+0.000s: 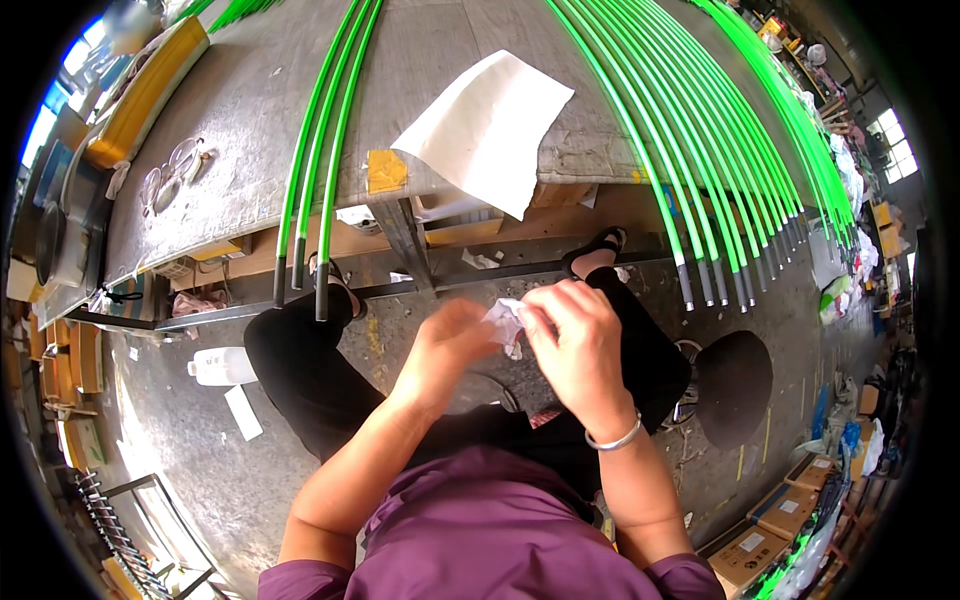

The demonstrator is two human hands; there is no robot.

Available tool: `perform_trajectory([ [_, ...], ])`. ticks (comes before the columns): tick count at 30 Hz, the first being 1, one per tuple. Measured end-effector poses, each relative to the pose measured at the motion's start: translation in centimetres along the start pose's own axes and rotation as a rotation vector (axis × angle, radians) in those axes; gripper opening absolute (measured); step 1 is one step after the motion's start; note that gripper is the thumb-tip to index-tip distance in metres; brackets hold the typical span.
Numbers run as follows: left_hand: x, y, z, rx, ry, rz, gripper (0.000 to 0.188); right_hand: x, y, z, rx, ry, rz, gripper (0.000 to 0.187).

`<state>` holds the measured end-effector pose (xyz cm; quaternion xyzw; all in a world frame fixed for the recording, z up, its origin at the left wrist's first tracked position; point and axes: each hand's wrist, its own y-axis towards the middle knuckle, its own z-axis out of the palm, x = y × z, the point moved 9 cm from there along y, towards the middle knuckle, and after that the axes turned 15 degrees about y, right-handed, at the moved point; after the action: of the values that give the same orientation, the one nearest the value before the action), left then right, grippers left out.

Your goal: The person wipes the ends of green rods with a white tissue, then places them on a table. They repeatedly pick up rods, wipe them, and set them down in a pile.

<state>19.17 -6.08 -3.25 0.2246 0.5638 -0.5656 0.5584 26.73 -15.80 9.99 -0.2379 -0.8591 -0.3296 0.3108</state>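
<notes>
Over my lap, in front of my purple top, my two hands meet around a crumpled white piece (507,319) of thin paper or cloth. Thumb and fingers of my right hand (580,345) are closed on it from the right. My left hand (445,350) is curled against its left side, but motion smears those fingers, so their hold is unclear. A bracelet (615,438) circles my right wrist. Beyond the hands, a large white sheet of paper (490,125) lies on the table, its near corner hanging past the edge.
Three bright green rods (333,155) with dark ends jut past the table (250,110) edge at left; several more green rods (680,130) do so at right. A round dark stool seat (735,388) stands right of my leg. A white bottle (222,367) lies on the floor; cardboard boxes (750,550) sit lower right.
</notes>
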Motion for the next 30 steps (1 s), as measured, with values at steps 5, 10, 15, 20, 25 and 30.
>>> perform_trajectory([
  [5,-0.9,-0.5,0.6,-0.003,-0.193,-0.019,0.021,3.5,-1.2,1.3,0.167,-0.061,-0.102,0.019],
  [10,-0.3,-0.4,0.1,0.010,-0.110,-0.006,0.021,1.0,-1.9,-2.2,-0.002,0.321,0.086,0.013],
  [15,-1.9,-0.7,1.8,0.082,-0.174,0.023,0.018,-5.5,-3.9,-0.7,-0.069,0.696,0.502,0.019],
  [20,-1.9,-0.4,1.8,0.029,0.030,0.035,0.019,-6.3,-4.6,3.0,-0.015,1.036,0.576,0.019],
  [25,-6.8,-0.7,2.0,-0.150,0.516,0.318,0.020,-9.8,-8.1,3.8,-0.084,1.007,0.719,0.009],
  [30,-9.6,2.5,12.1,0.204,0.394,0.356,0.021,-11.4,-12.3,4.5,-0.227,1.194,0.849,0.016],
])
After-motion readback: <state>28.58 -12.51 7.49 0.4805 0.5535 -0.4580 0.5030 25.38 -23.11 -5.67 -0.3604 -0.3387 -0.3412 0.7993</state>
